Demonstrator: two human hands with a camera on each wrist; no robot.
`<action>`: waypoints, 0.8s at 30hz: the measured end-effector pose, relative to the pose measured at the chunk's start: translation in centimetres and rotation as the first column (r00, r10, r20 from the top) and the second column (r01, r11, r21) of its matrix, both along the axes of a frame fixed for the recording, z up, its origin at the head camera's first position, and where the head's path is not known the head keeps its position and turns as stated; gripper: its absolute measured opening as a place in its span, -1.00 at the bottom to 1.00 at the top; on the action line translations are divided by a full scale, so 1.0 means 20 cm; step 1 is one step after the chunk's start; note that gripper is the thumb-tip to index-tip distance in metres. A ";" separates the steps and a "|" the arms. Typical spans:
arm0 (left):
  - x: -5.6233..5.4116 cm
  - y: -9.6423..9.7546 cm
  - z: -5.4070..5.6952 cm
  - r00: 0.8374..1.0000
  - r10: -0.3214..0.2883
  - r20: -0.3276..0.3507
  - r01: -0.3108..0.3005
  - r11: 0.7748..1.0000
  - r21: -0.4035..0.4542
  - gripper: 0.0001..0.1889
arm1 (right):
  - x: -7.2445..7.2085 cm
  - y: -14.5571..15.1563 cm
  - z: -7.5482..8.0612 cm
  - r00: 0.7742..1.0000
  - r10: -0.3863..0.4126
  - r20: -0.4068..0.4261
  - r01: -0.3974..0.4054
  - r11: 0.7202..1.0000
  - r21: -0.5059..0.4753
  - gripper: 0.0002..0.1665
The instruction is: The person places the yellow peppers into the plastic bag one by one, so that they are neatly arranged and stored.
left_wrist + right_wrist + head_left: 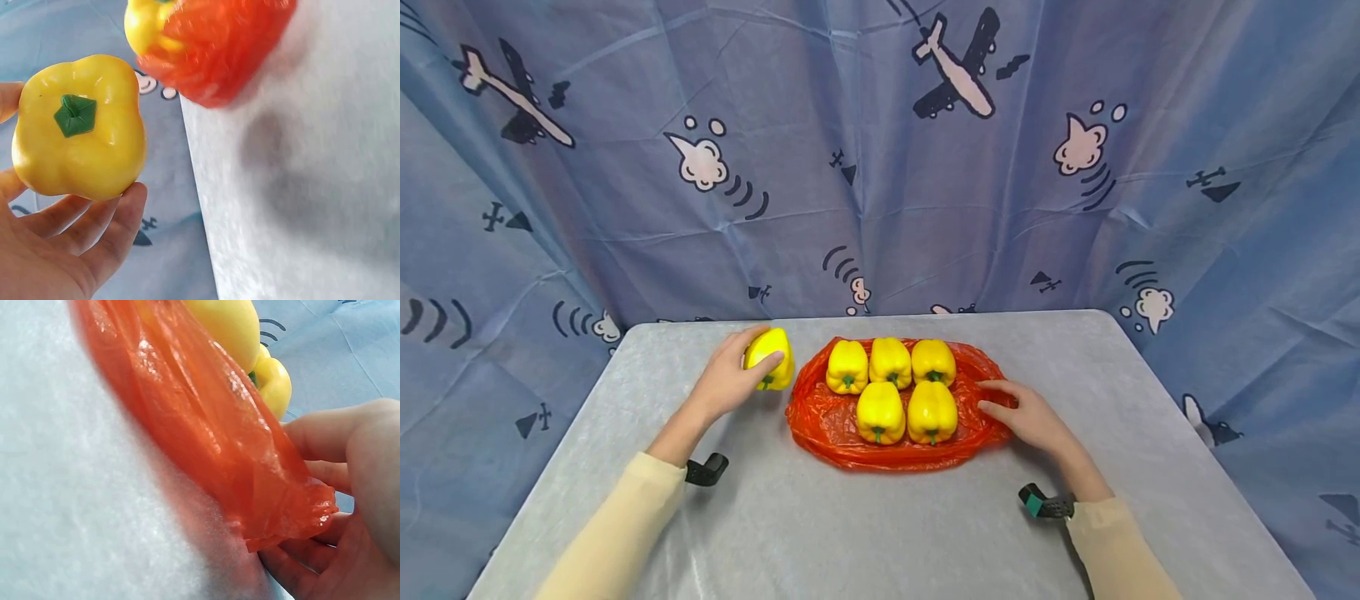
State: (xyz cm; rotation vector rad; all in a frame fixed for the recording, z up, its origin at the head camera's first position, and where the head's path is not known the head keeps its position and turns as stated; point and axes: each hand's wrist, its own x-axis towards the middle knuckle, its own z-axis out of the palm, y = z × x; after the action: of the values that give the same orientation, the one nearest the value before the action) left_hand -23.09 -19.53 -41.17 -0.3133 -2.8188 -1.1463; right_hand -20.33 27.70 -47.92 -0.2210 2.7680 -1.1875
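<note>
My left hand (735,369) grips a yellow bell pepper (81,128) with a green stem, thumb on one side and fingers around the other. That pepper is held above the table, left of a red plastic bag (820,437). The bag lies spread open, its crumpled rim around several more yellow bell peppers (880,412) in two rows, stems toward me. At the bag's right end, my right hand (1030,417) holds the rim; in the right wrist view the red film (275,506) lies between thumb and fingers, which it partly hides.
A light grey cloth-like cover lies over the table (865,533). Behind it and at the sides hangs a blue curtain (850,208) printed with airplanes and clouds. Black wrist mounts (707,469) sit below both hands.
</note>
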 end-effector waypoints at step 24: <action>0.15 0.27 -0.02 0.994 -0.081 -0.069 0.082 0.996 0.025 -0.38 | 0.01 0.00 0.01 1.000 0.002 -0.014 -0.002 1.000 0.003 -0.41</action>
State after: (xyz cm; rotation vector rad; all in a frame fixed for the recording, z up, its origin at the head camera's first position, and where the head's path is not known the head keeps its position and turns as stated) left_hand -20.16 -14.04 -41.65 -0.4599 -2.7523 -1.1664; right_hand -20.20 27.60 -47.73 -0.2328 2.7800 -1.1860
